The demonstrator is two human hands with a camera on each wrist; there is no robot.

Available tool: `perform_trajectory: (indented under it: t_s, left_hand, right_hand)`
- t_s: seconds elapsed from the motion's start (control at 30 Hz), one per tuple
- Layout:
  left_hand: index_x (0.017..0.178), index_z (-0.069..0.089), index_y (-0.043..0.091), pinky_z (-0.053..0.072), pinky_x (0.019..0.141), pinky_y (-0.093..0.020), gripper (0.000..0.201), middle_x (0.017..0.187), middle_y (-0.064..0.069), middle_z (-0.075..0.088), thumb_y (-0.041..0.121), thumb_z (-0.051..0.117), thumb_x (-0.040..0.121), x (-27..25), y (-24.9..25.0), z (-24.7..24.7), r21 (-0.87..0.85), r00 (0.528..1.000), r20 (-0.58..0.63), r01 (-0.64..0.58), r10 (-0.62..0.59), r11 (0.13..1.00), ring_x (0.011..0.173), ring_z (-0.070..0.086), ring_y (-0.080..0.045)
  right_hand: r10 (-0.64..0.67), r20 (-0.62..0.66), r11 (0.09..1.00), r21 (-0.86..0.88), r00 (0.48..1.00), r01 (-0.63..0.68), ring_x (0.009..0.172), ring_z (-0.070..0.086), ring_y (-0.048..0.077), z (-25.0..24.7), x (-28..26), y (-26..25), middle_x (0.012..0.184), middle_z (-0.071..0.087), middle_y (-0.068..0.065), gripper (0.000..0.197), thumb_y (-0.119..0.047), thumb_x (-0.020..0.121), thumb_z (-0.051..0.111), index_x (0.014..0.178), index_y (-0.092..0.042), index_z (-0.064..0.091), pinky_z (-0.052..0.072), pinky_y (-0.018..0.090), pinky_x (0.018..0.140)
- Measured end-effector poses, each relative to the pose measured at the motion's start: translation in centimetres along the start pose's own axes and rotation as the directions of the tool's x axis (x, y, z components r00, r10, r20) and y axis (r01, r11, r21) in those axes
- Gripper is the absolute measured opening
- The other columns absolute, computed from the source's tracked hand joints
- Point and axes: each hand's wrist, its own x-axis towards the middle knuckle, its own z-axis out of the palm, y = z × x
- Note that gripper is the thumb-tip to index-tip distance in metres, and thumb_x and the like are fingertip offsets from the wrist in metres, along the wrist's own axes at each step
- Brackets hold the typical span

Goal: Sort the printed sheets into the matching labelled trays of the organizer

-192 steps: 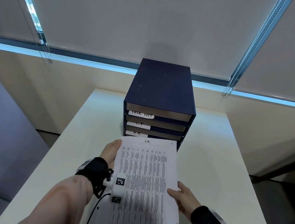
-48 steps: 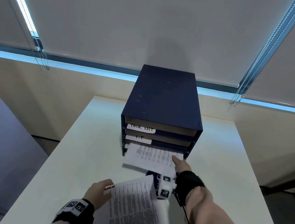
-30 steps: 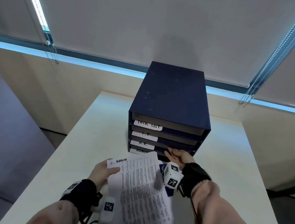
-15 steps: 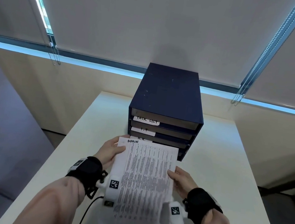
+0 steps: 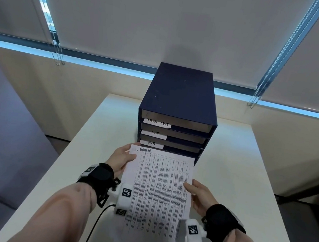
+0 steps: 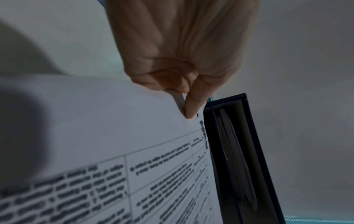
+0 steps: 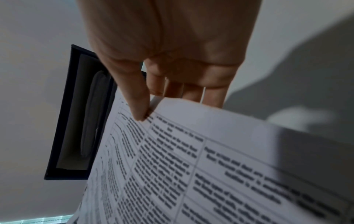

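A stack of printed sheets [image 5: 157, 193], the top one hand-marked "ADMIN", is held above the table in front of a dark blue organizer [image 5: 178, 107]. Its trays carry white labels: TASK LIST [image 5: 157, 122], I.T [image 5: 154, 134] and H.R. [image 5: 151, 143]; the lowest tray is hidden behind the paper. My left hand [image 5: 125, 158] pinches the sheets' top-left corner, thumb on top [image 6: 193, 104]. My right hand [image 5: 196, 191] pinches the right edge [image 7: 141, 106]. The sheets [image 7: 191, 166] fill both wrist views, with the organizer [image 6: 239, 151] behind.
The white table [image 5: 239, 170] stretches around the organizer, with bare surface on both sides. Roller blinds with bead chains [image 5: 56, 54] cover the window behind. A grey floor drops off to the left of the table.
My right hand came back from the organizer's lower tray and took the right edge of the stack. Both hands lifted the sheets flat, closer to the organizer front.
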Motion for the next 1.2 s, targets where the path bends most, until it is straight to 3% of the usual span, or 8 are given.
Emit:
perform_trajectory:
  t_s: [0.23, 0.33, 0.47, 0.57, 0.77, 0.9, 1.03, 1.2]
  left_hand:
    - [0.123, 0.049, 0.005, 0.053, 0.084, -0.041, 0.030, 0.103, -0.016, 0.057, -0.004, 0.045, 0.095, 0.5, -4.2, -1.2, 0.112, 0.951, -0.294, 0.131, -0.093, 0.985, 0.081, 0.054, -0.022]
    - [0.132, 0.042, 0.000, 0.049, 0.044, -0.019, 0.039, 0.094, -0.016, 0.057, 0.007, 0.053, 0.095, 0.2, -6.7, -1.4, 0.151, 0.943, -0.254, 0.259, -0.216, 0.954, 0.064, 0.051, -0.021]
    - [0.132, 0.044, 0.005, 0.051, 0.057, -0.031, 0.045, 0.100, -0.014, 0.064, -0.002, 0.056, 0.089, 0.5, -8.6, -1.6, 0.197, 0.940, -0.185, 0.322, -0.287, 0.926, 0.070, 0.062, -0.024]
    - [0.125, 0.046, 0.012, 0.052, 0.058, -0.030, 0.044, 0.095, -0.012, 0.067, -0.007, 0.054, 0.087, 1.1, -9.0, -1.4, 0.237, 0.956, -0.186, 0.267, -0.226, 0.934, 0.072, 0.063, -0.024]
    - [0.123, 0.050, 0.002, 0.054, 0.084, -0.051, 0.037, 0.115, -0.025, 0.063, 0.007, 0.062, 0.088, 3.3, -9.5, -1.6, 0.376, 0.947, -0.256, 0.280, -0.192, 0.883, 0.096, 0.064, -0.036]
    - [0.117, 0.053, 0.009, 0.057, 0.077, -0.045, 0.031, 0.108, -0.018, 0.066, 0.012, 0.062, 0.088, 3.8, -10.1, -1.2, 0.475, 0.932, -0.300, 0.331, -0.204, 0.815, 0.095, 0.066, -0.035]
    - [0.118, 0.052, 0.006, 0.057, 0.076, -0.044, 0.033, 0.109, -0.019, 0.066, 0.014, 0.063, 0.089, 3.2, -9.9, -0.9, 0.420, 0.940, -0.272, 0.309, -0.207, 0.854, 0.095, 0.065, -0.035]
    - [0.109, 0.058, 0.008, 0.057, 0.065, -0.034, 0.021, 0.103, -0.017, 0.068, 0.015, 0.063, 0.090, 0.3, -9.1, -1.0, 0.268, 0.946, -0.153, 0.319, -0.287, 0.909, 0.086, 0.068, -0.031]
  right_hand:
    - [0.046, -0.096, 0.993, -0.107, 0.994, -0.056, 0.135, 0.039, 0.032, 0.4, 0.6, 4.8, 0.142, 0.042, 0.015, 0.066, 0.000, 0.087, 0.063, 0.143, 0.006, 0.030, 0.027, 0.037, 0.113]
    - [0.086, -0.167, 0.977, -0.181, 0.982, -0.116, 0.133, 0.042, 0.036, -0.3, 2.3, 4.6, 0.139, 0.046, 0.022, 0.062, 0.002, 0.085, 0.063, 0.140, 0.010, 0.034, 0.034, 0.036, 0.108]
    - [0.063, -0.245, 0.925, -0.349, 0.968, -0.148, 0.084, 0.068, 0.015, -0.9, 5.1, 2.3, 0.097, 0.073, 0.012, 0.040, 0.005, 0.089, 0.056, 0.129, 0.008, 0.050, 0.048, 0.019, 0.062]
    - [0.042, -0.261, 0.908, -0.392, 0.964, -0.145, 0.054, 0.055, 0.006, -0.9, 6.9, 0.2, 0.070, 0.067, 0.001, 0.041, 0.004, 0.089, 0.058, 0.130, 0.006, 0.052, 0.037, 0.012, 0.042]
    - [0.058, -0.237, 0.832, -0.526, 0.970, -0.178, 0.107, 0.062, 0.040, -2.6, 10.3, 1.6, 0.117, 0.063, 0.030, 0.058, -0.019, 0.081, 0.074, 0.123, 0.013, 0.052, 0.046, 0.043, 0.100]
    - [-0.044, -0.358, 0.795, -0.578, 0.933, -0.184, 0.060, 0.041, 0.018, -3.3, 10.3, 2.7, 0.065, 0.045, 0.006, 0.024, -0.022, 0.082, 0.073, 0.084, -0.010, 0.052, 0.032, 0.026, 0.070]
    - [0.003, -0.389, 0.903, -0.395, 0.921, -0.170, 0.110, 0.057, 0.030, -2.8, 9.6, 2.0, 0.117, 0.059, 0.014, 0.048, -0.008, 0.091, 0.062, 0.135, 0.003, 0.046, 0.042, 0.036, 0.099]
    - [0.032, -0.393, 0.848, -0.476, 0.919, -0.233, 0.054, 0.041, 0.018, -2.3, 10.5, -1.2, 0.059, 0.045, 0.007, 0.022, -0.009, 0.094, 0.056, 0.095, 0.013, 0.057, 0.031, 0.028, 0.058]
